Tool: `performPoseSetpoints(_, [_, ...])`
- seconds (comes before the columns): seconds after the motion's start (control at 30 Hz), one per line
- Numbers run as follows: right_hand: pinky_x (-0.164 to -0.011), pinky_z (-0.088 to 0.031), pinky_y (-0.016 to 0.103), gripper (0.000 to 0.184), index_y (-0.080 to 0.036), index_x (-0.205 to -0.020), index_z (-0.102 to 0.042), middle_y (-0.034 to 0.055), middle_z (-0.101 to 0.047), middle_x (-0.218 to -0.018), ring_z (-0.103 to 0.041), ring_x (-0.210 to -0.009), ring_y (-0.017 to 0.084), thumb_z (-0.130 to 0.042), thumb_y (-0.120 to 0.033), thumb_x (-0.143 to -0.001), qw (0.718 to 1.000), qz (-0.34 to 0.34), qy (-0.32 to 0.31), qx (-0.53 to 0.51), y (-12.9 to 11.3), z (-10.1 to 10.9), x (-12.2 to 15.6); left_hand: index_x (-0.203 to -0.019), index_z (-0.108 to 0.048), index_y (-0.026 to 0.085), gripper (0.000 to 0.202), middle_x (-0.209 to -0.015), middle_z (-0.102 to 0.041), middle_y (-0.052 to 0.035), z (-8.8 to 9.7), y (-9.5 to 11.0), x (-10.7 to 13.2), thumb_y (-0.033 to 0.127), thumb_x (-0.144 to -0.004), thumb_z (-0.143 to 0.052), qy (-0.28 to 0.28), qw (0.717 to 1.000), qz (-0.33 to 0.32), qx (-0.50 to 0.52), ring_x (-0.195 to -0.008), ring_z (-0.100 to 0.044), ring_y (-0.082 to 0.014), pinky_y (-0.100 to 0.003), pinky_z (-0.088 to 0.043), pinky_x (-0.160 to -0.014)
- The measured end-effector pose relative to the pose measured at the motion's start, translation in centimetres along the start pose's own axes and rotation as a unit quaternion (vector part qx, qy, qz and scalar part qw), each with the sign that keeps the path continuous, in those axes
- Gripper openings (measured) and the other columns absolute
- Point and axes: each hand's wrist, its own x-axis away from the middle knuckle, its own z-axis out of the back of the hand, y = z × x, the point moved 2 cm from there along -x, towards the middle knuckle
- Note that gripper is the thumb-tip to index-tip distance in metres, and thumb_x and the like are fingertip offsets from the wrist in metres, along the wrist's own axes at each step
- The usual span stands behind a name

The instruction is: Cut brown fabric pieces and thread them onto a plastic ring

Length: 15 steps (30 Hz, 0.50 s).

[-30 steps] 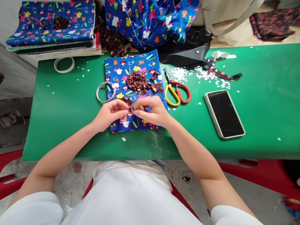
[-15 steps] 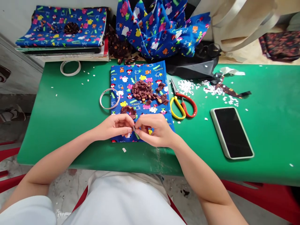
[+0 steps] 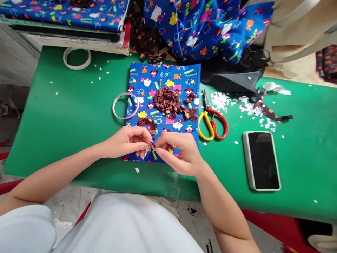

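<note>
My left hand (image 3: pixel 129 142) and my right hand (image 3: pixel 177 153) meet over the near edge of a blue cartoon-print cloth (image 3: pixel 163 75) on the green table (image 3: pixel 65 112). Both pinch one small dark brown fabric piece (image 3: pixel 152 144) between their fingertips. A heap of similar folded brown pieces (image 3: pixel 168 100) lies in the middle of the cloth. A smaller cluster of brown pieces (image 3: pixel 147 123) sits just beyond my left fingers.
A clear tape ring (image 3: pixel 125 105) lies at the cloth's left edge, another tape roll (image 3: pixel 77 58) farther back. Red-and-yellow scissors (image 3: pixel 212 121) and a phone (image 3: pixel 262 160) lie to the right. White scraps (image 3: pixel 218 100), stacked fabric (image 3: pixel 68 14) and bunched blue cloth (image 3: pixel 205 28) line the back.
The view has shifted, so everything sits lower and to the right. My hands stay together, still pinching the small brown piece, with slight finger movement.
</note>
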Motion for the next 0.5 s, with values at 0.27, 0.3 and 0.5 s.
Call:
performPoseSetpoints(0.27, [-0.045,-0.039,0.021,0.024,-0.019,-0.086,-0.062,0.0005,-0.061,-0.066,-0.051,-0.054,0.009,-0.056,-0.041,-0.089,0.935,-0.235,0.045,-0.261,1.3,-0.5,0.2,-0.074,-0.067,0.016,0.012,-0.075,-0.06,0.0,0.2,0.4,0.1,0.025,-0.08,-0.072,0.114,0.982,-0.114,-0.101,-0.059,-0.057,-0.0049,-0.013,-0.046,-0.049])
performPoseSetpoints(0.3, [-0.044,-0.039,0.02,0.024,-0.018,-0.087,-0.062,0.0005,-0.062,-0.067,-0.051,-0.052,0.008,-0.06,-0.043,-0.087,0.912,-0.261,0.027,-0.315,1.5,-0.9,0.2,-0.074,-0.069,0.017,0.01,-0.076,-0.06,-0.0005,0.2,0.5,0.2,0.024,-0.081,-0.071,0.127,0.975,-0.139,-0.12,-0.062,-0.057,-0.0053,-0.013,-0.046,-0.05])
performPoseSetpoints(0.5, [-0.037,-0.032,0.013,0.027,-0.017,-0.084,-0.06,-0.003,-0.059,-0.064,-0.05,-0.05,0.005,-0.08,-0.031,-0.072,0.778,-0.358,-0.027,-0.515,1.6,-2.1,-0.4,-0.082,-0.073,0.02,0.006,-0.079,-0.059,-0.0006,0.3,0.6,0.5,0.017,-0.084,-0.068,0.141,0.946,-0.229,-0.182,-0.069,-0.059,-0.0064,-0.015,-0.05,-0.06])
